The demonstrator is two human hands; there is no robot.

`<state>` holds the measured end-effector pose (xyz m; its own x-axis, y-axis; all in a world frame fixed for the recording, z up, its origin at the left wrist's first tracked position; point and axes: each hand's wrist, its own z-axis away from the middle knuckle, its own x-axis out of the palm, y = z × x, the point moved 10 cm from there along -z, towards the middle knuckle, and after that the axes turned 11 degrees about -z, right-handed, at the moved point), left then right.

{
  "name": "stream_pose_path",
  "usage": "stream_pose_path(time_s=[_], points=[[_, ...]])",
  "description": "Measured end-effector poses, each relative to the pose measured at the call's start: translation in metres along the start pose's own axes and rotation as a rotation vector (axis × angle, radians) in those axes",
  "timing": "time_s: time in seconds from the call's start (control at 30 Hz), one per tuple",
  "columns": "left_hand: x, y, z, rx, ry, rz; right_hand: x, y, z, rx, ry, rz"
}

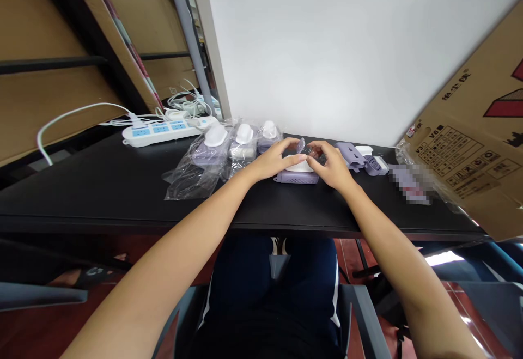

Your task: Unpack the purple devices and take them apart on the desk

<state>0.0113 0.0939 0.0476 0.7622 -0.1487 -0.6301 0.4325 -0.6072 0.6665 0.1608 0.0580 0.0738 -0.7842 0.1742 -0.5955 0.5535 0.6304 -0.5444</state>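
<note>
A purple device with a white top (297, 177) rests on the black table, directly under both hands. My left hand (278, 160) curves over its left side, the thumb lying across the white top. A small purple piece (301, 145) stands up by my left fingertips. From the other side my right hand (330, 165) bends its fingers inward, its thumb close to the left thumb. Between the right fingers shows something dark and shiny, perhaps clear plastic, which I cannot make out.
Several purple-and-white devices in clear bags (212, 149) lie to the left, before a white power strip (163, 132). Right of my hands are a purple shell (350, 156) and a purple part with a white face (376, 165). A large cardboard box (474, 146) leans at the right.
</note>
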Motion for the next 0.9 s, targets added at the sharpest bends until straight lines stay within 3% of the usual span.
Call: stream_pose_path(time_s=[0.3, 0.57, 0.77, 0.9], points=[[-0.016, -0.004, 0.001, -0.001, 0.174, -0.159, -0.011, 0.020, 0.001, 0.129, 0.092, 0.156], [-0.010, 0.012, 0.002, 0.056, 0.175, -0.257, -0.021, -0.012, 0.005, -0.026, 0.134, 0.125], [-0.003, 0.022, 0.003, 0.105, 0.173, -0.353, -0.009, -0.017, 0.005, -0.077, 0.055, 0.115], [-0.001, 0.032, 0.004, 0.176, 0.173, -0.376, -0.002, -0.014, 0.003, -0.030, 0.052, 0.025]])
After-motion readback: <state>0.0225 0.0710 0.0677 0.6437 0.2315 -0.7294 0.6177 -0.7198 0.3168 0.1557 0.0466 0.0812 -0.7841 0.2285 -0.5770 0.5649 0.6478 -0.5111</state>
